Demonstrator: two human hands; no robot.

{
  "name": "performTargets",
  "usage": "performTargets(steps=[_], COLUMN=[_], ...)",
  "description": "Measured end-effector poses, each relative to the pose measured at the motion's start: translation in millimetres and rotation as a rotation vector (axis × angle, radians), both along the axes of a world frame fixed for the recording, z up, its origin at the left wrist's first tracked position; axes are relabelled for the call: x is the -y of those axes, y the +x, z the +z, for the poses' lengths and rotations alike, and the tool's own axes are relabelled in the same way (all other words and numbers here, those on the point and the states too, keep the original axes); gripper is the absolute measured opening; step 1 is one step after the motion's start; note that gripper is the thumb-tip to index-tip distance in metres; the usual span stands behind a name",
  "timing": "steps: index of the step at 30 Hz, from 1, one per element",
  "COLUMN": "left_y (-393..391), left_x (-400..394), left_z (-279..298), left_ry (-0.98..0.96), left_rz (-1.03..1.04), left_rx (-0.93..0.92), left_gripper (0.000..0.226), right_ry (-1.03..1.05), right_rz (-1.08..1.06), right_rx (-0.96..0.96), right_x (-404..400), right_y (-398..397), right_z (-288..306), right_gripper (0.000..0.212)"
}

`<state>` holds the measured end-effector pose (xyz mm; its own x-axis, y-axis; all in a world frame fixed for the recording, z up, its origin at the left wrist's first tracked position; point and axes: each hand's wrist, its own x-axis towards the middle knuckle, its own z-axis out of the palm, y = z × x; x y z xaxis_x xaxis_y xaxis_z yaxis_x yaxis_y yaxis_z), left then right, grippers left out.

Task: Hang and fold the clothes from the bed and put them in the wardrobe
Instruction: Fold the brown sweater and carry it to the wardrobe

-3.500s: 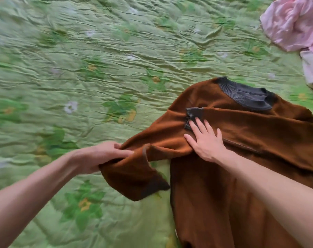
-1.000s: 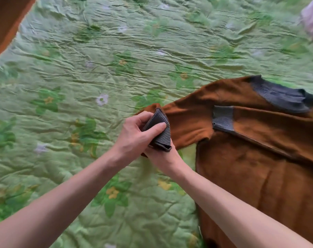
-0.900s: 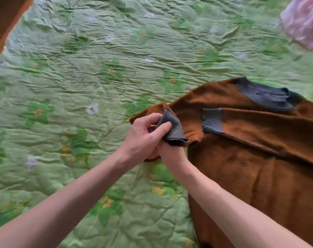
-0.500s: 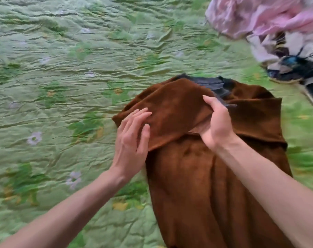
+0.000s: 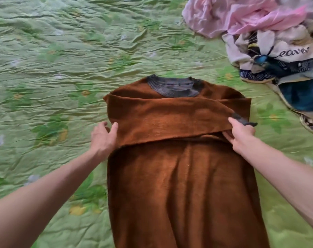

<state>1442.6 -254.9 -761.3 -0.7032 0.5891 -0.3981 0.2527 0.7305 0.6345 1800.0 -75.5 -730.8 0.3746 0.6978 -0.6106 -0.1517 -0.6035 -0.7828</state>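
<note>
The brown sweater (image 5: 179, 176) lies flat on the green bedspread (image 5: 53, 68), sleeves folded across. The left hand (image 5: 103, 138) rests spread at its edge; the right hand (image 5: 241, 135) pinches the sleeve near the grey cuff (image 5: 243, 120). A clothes pile (image 5: 270, 42) lies beyond the right hand.

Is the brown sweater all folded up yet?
Only partly. The brown sweater has its sleeves folded across the chest, but its body lies spread flat on the bed.

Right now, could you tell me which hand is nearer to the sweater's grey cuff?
Right. The right hand touches the grey cuff at the brown sweater's right edge; the left hand rests at the opposite edge.
</note>
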Motion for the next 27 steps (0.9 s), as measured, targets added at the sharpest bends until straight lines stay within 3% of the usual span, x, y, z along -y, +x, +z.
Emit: performTargets(steps=[7, 11, 14, 17, 21, 27], left_y=[4.3, -11.2, -10.8, -6.4, -10.1, 3.7], left_x=[-37.7, -60.3, -64.1, -58.1, -50.3, -30.2], left_z=[-6.4, -11.5, -13.8, -17.2, -31.2, -22.8], left_ry=[0.014, 0.097, 0.085, 0.124, 0.153, 0.179], left_rz=[0.147, 0.264, 0.272, 0.283, 0.300, 0.299], left_rx=[0.127, 0.143, 0.023, -0.041, 0.043, 0.255], left_gripper=[0.054, 0.048, 0.035, 0.033, 0.036, 0.047], right_ry=[0.039, 0.302, 0.397, 0.224, 0.156, 0.271], right_rz=[0.001, 0.115, 0.138, 0.242, 0.278, 0.300], right_rx=[0.087, 0.214, 0.462, 0.559, 0.586, 0.705], right_x=[-18.6, -26.6, -20.4, -13.6, -17.9, -0.3], right_y=[20.4, 30.0, 37.1, 39.1, 32.7, 28.7], right_z=[-10.6, -6.4, -15.7, -41.5, -48.9, -60.8], right_gripper=[0.010, 0.005, 0.028, 0.027, 0.030, 0.049])
